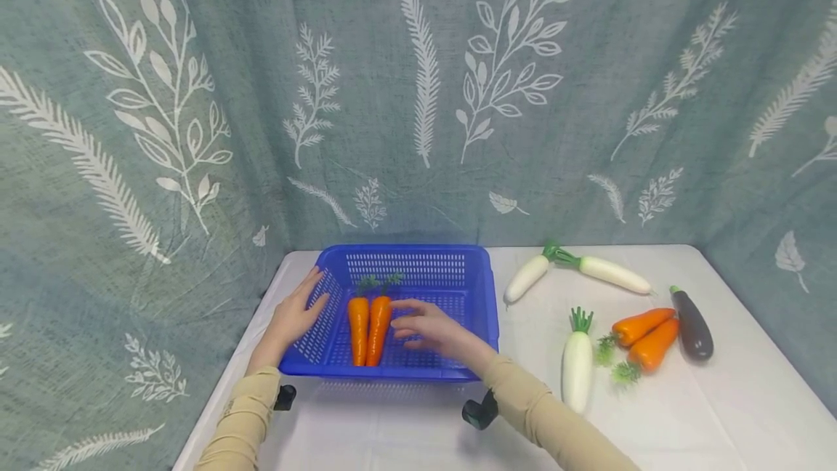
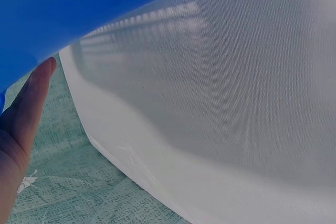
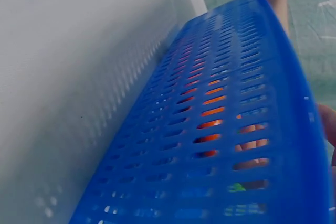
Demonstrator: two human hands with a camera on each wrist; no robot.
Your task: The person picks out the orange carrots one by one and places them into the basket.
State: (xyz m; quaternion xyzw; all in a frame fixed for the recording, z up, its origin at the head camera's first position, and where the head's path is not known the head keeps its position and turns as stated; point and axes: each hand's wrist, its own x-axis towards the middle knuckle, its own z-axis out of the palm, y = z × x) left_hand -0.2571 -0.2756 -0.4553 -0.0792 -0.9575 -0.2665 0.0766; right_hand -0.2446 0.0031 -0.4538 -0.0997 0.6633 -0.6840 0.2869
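A blue perforated plastic basket [image 1: 485, 296] stands on the white table. Two orange carrots [image 1: 359, 329] with green tops lie side by side inside, left of its middle. My left hand [image 1: 294, 315] rests on the basket's left rim with its fingers extended; the left wrist view shows fingers [image 2: 31, 103] beside the blue wall [image 2: 79, 9]. Over the basket's interior, just right of the carrots, my right hand [image 1: 428, 329] hovers with loosely bent fingers and holds nothing. Through the slots of the near wall [image 3: 210, 66], the right wrist view shows orange carrot and some fingertips.
Right of the basket lie three white radishes, two at the back [image 1: 528, 278] [image 1: 615, 273] and one nearer [image 1: 577, 373]. Two more carrots [image 1: 654, 344] touch a dark eggplant [image 1: 692, 325] farther right. A patterned green curtain [image 1: 392, 93] hangs behind and beside the table.
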